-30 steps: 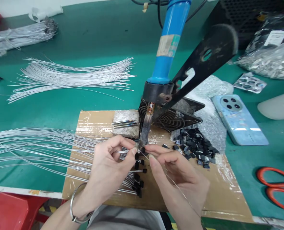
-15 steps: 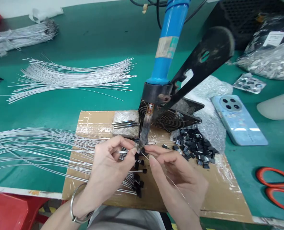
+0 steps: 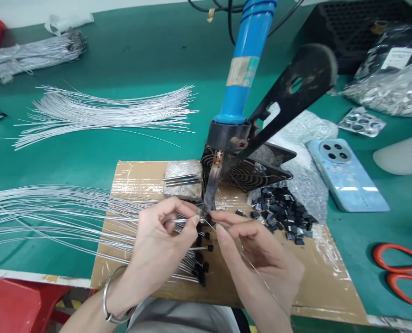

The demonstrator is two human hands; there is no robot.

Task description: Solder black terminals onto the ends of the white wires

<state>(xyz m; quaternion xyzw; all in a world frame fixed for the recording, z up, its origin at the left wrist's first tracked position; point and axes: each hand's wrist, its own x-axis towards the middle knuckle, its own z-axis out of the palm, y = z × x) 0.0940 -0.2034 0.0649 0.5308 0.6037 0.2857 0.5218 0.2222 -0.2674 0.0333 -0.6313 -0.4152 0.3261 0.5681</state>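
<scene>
A blue-handled soldering iron (image 3: 236, 99) is clamped in a black stand arm (image 3: 289, 92), its tip pointing down between my hands. My left hand (image 3: 164, 245) pinches a thin wire just beside the tip; its end is mostly hidden by the fingertips. My right hand (image 3: 261, 263) pinches a thin strand of solder wire (image 3: 259, 273) between thumb and fingers, with its end at the tip. Below my left fingers lie several white wires (image 3: 122, 240) with small black pieces (image 3: 199, 268) on their ends, on a cardboard sheet (image 3: 324, 282).
Behind the iron stands a black fan (image 3: 247, 173). Loose black pieces (image 3: 282, 212) lie to its right, near a blue phone (image 3: 348, 175) and red-handled scissors (image 3: 396, 268). A sponge-like block (image 3: 181, 189) bears metal rods. A white wire bundle (image 3: 105, 111) lies at the back left.
Both hands stay almost still at the iron's tip. The whole view has shifted very slightly.
</scene>
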